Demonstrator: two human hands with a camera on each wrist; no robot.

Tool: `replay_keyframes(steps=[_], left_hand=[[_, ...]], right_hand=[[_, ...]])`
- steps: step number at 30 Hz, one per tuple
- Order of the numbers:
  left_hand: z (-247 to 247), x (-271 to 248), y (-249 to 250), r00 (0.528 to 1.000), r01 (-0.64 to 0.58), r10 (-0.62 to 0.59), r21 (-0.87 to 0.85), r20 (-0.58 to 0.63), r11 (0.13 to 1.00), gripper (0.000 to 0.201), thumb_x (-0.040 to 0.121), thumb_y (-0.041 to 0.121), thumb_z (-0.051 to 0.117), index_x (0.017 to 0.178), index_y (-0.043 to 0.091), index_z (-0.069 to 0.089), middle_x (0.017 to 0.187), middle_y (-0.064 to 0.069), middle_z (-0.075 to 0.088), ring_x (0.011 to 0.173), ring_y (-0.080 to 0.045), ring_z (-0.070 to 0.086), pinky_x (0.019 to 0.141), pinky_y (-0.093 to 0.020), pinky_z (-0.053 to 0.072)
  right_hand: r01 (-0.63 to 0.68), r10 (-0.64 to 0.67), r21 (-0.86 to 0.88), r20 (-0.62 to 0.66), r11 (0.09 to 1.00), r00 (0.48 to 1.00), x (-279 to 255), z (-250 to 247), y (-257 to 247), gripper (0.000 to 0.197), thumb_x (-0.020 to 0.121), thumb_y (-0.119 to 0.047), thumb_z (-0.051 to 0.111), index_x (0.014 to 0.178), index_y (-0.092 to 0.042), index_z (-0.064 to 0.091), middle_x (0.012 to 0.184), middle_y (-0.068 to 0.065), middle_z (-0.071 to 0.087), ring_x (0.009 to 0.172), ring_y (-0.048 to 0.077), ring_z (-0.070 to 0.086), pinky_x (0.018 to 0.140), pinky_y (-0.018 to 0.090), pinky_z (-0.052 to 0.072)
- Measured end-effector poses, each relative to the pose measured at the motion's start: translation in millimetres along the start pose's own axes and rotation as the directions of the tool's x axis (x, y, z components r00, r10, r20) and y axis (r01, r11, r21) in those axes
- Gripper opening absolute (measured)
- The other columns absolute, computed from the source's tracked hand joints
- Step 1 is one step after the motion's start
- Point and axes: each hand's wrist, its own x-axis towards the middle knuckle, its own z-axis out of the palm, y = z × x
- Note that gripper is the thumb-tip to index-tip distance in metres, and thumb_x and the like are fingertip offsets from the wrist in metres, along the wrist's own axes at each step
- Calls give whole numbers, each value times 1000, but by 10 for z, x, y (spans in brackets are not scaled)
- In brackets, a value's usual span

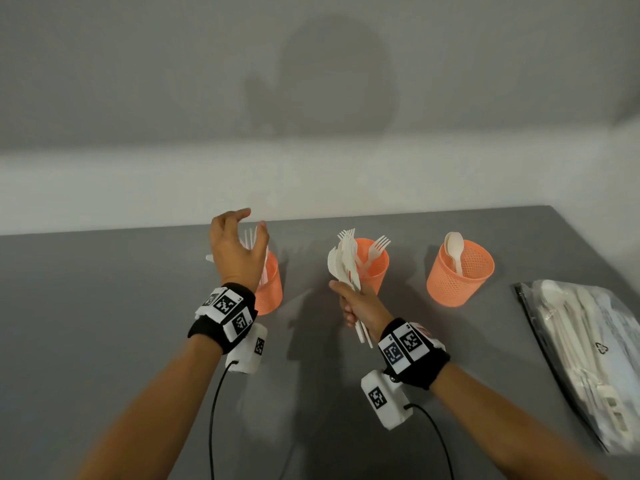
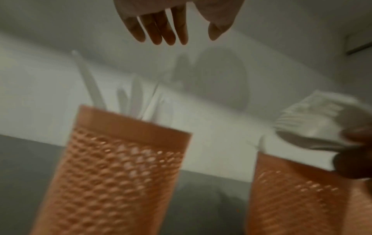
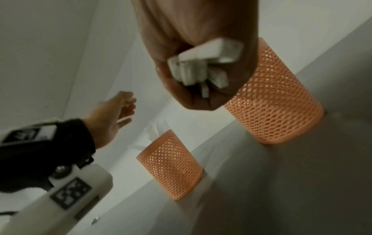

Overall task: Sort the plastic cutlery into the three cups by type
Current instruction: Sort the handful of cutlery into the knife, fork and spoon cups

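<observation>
Left hand (image 1: 239, 249) slack-fingered above leftmost cup (image 1: 269, 289), seemingly of knives; right hand (image 1: 360, 308) around cutlery bundle (image 1: 344, 261).

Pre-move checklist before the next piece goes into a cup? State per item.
1. Left hand free, fingers open above the left cup: ok.
2. Right hand grips the cutlery bundle firmly: ok.
3. All three cups upright: ok.
4. Middle cup holds forks only: ok.
5. Right cup holds spoons only: ok.
6. Left cup contents type: cannot tell, blurred and partly hidden.
</observation>
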Motion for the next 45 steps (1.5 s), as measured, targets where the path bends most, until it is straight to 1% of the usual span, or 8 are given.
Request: replay_keyframes(steps=[4, 7, 12, 20, 26, 31, 36, 45], left_hand=[[77, -319, 304, 962, 174, -143, -120, 235, 977, 9, 89, 22, 57, 87, 15, 63, 76, 7, 59, 67, 2, 52, 64, -4, 39], [215, -623, 393, 817, 243, -201, -6, 540, 970, 26, 91, 35, 52, 84, 12, 62, 69, 8, 57, 62, -1, 50, 56, -7, 38], [385, -863, 421, 622, 380, -327, 92, 712, 921, 43, 95, 30, 40, 76, 0, 65, 70, -9, 66, 67, -21, 59, 78, -38, 51], [423, -793, 556, 736, 415, -366, 48, 570, 909, 39, 95, 21, 37, 81, -5, 63, 82, -19, 67, 74, -29, 61, 73, -38, 49], [424, -637, 542, 728, 683, -523, -408, 443, 606, 25, 99, 16, 30, 96, 9, 54, 63, -7, 56, 47, -12, 61, 70, -38, 54], [438, -721, 581, 733, 646, -487, -263, 475, 717, 16, 95, 19, 43, 82, 13, 52, 52, 3, 39, 43, -9, 37, 39, -18, 34], [481, -878, 637, 633, 656, -451, -126, 629, 744, 21, 89, 24, 56, 76, 8, 60, 47, 6, 48, 37, -3, 43, 37, -13, 33], [521, -799, 604, 705, 671, -519, -218, 484, 708, 19, 95, 19, 36, 93, 5, 49, 65, -3, 51, 56, -12, 47, 56, -24, 40]], right_hand=[[58, -63, -60, -75, 996, 995, -47, 59, -1, 19, 90, -18, 53, 72, -16, 46, 48, -1, 30, 32, 7, 27, 38, 20, 28], [91, -93, -35, -66, 995, 994, -74, 103, -23, 14, 92, -15, 50, 80, -20, 53, 50, -1, 34, 31, 5, 30, 36, 19, 29], [55, -56, 114, 9, 992, 998, -161, 57, -27, 22, 92, -18, 41, 76, -17, 58, 51, -5, 45, 38, 5, 34, 42, 21, 25], [-98, 98, 238, 9, 966, 995, -121, -74, 25, 29, 97, -24, 32, 78, -16, 53, 57, -2, 44, 36, 6, 37, 38, 18, 31], [-63, 68, 240, -15, 969, 998, -140, -144, 65, 25, 99, -21, 32, 92, -18, 55, 59, -1, 42, 34, 4, 39, 39, 17, 34], [-36, 34, 280, 14, 959, 999, -158, -147, 59, 26, 100, -24, 33, 97, -19, 58, 59, -2, 43, 36, 3, 39, 40, 16, 34], [-22, 10, 258, 48, 966, 999, -167, -84, 56, 25, 100, -28, 34, 93, -19, 57, 58, 0, 46, 38, 5, 42, 39, 18, 35], [75, -69, 70, -85, 995, 994, -184, -105, 59, 25, 102, -20, 29, 109, -12, 52, 76, 5, 58, 60, 16, 57, 50, 22, 48]])
